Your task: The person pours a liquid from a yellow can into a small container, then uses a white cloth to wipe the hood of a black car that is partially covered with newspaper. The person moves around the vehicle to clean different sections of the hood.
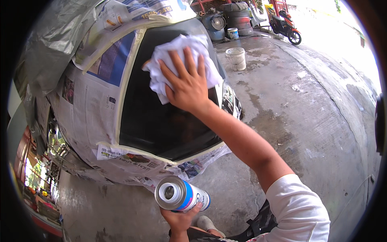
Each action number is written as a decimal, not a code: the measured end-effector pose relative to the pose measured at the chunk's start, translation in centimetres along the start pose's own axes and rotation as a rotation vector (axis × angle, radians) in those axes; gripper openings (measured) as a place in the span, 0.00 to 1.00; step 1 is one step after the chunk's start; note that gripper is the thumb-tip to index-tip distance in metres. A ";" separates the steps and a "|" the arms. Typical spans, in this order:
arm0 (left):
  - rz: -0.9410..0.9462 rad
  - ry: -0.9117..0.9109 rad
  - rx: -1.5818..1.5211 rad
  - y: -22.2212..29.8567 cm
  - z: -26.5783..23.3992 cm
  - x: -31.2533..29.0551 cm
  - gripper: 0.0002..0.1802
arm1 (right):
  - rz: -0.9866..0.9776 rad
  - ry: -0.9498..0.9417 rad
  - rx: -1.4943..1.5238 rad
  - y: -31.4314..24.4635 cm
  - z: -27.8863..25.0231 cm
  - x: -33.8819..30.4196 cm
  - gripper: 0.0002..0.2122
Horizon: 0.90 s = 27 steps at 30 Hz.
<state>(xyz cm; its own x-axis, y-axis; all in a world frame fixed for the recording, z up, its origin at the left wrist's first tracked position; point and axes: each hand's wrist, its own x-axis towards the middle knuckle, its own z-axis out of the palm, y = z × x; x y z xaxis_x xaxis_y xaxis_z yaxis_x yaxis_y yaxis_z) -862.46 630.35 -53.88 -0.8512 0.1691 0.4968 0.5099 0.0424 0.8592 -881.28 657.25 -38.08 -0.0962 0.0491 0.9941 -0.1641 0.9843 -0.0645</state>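
My right hand (186,82) lies with fingers spread flat on a bunched white cloth (161,92), pressing it against the upper part of a glossy black car panel (161,125). My left hand (177,220) grips a metal can (197,200) with a blue, white and pink label. The can tilts with its round top facing up toward me, and a dark opening shows in the middle of it. Masking tape (128,88) and newspaper sheets (86,107) frame the panel on the left and below.
Grey plastic sheeting (56,48) drapes over the car at the upper left. On the concrete floor (278,105) stand a white bucket (236,59), a small paint tin (233,34) and stacked tires (238,18). A motorbike (285,27) is parked far right. My shoe (206,223) shows below the can.
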 end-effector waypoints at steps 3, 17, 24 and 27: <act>-0.067 -0.015 0.002 0.8 0.7 2.1 0.45 | -0.029 0.095 0.019 -0.5 1.9 8.3 0.28; -0.223 -0.436 0.177 29.8 -4.7 19.9 0.53 | 1.150 -0.525 0.136 2.2 -2.6 15.1 0.26; -0.389 -0.407 0.335 33.8 1.2 22.0 0.51 | 1.267 -0.347 0.453 10.5 4.9 11.5 0.28; -0.298 -0.466 0.315 33.2 7.9 24.8 0.56 | 1.268 -0.303 0.291 17.7 9.5 -1.7 0.25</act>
<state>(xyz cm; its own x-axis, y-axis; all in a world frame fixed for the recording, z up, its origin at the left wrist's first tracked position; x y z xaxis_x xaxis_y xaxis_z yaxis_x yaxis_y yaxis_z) -865.67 643.73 -13.95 -0.8550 0.5130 0.0758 0.3321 0.4293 0.8399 -893.30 672.95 -41.70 -0.5438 0.8202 0.1774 0.0020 0.2127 -0.9771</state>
